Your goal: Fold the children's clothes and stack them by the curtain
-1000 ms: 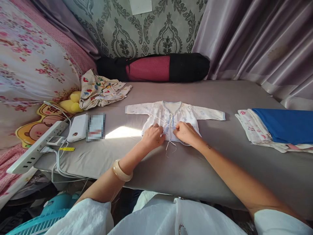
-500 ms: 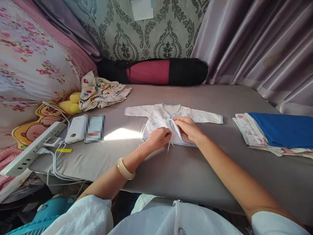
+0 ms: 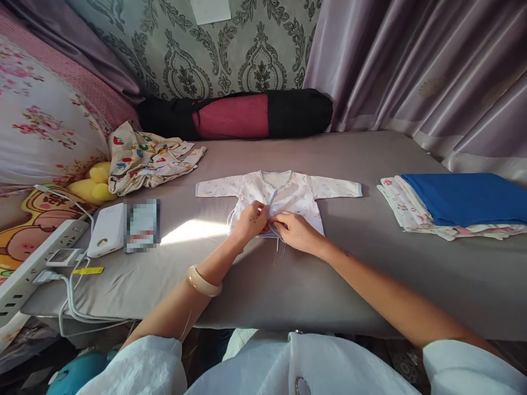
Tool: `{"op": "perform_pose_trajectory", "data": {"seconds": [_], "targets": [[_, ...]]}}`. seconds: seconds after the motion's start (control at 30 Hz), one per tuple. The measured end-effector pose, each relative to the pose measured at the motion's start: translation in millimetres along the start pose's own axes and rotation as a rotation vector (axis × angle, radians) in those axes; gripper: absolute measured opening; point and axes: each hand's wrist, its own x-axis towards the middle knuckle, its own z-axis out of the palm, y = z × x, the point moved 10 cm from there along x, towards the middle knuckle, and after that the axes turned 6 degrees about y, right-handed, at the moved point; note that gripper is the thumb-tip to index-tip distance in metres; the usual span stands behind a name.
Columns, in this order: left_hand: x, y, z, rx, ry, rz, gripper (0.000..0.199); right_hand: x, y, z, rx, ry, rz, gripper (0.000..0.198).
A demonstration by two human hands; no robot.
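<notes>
A small white baby shirt [image 3: 251, 189] with a fine print and pale blue trim lies flat on the grey sheet, both sleeves spread sideways. My left hand [image 3: 252, 219] is closed in a pinch at the blue-edged front flap of the shirt, near its middle. Just to its right, my right hand [image 3: 294, 229] also pinches the front edge, lower down. Thin white ties hang below the hem between my hands. The exact bit of cloth under my fingertips is partly hidden by them.
A blue folded cloth [image 3: 465, 197] tops a stack at right. At left lie a white power bank [image 3: 107, 230], a blurred packet [image 3: 142, 225], a power strip [image 3: 41, 269] with cables and a patterned garment [image 3: 152, 159]. A black-and-red rolled bag [image 3: 230, 115] lies at the back.
My right hand has moved down and lowered the lifted flap onto the shirt. My left hand has shifted slightly up to the flap's edge. The camera view has turned a little.
</notes>
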Motion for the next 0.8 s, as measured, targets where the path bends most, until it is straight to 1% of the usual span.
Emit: {"op": "perform_pose_trajectory", "data": {"seconds": [0.13,0.17,0.23,0.33,0.37,0.43,0.5,0.57,0.63,0.7,0.8], "targets": [[0,10,-3,0.142,0.081,0.109,0.016,-18,15,-34,-0.328,0.188,-0.011,0.039],[0,11,-3,0.179,0.09,0.139,0.013,-23,21,-38,-0.41,0.197,-0.011,0.041],[1,14,-2,0.243,0.089,0.189,0.011,-29,32,-39,-0.528,0.143,-0.002,0.042],[2,16,1,0.318,0.079,0.235,0.016,-27,43,-40,-0.589,0.008,0.044,0.033],[1,16,3,0.344,0.076,0.242,0.016,-21,45,-42,-0.585,-0.028,0.071,0.031],[-1,17,5,0.408,0.082,0.262,0.016,-2,46,-50,-0.556,-0.055,0.117,0.035],[-6,20,7,0.472,0.104,0.314,0.016,26,40,-59,-0.527,-0.005,0.083,0.035],[-11,23,7,0.525,0.136,0.379,0.016,57,33,-60,-0.476,0.018,0.0,0.033],[-14,21,4,0.552,0.182,0.401,0.014,83,33,-52,-0.444,-0.016,-0.056,0.032],[-16,18,1,0.54,0.223,0.403,0.012,102,39,-38,-0.454,-0.109,-0.084,0.032],[-17,17,3,0.5,0.226,0.455,0.011,115,50,-20,-0.487,-0.244,-0.088,0.032]]}}
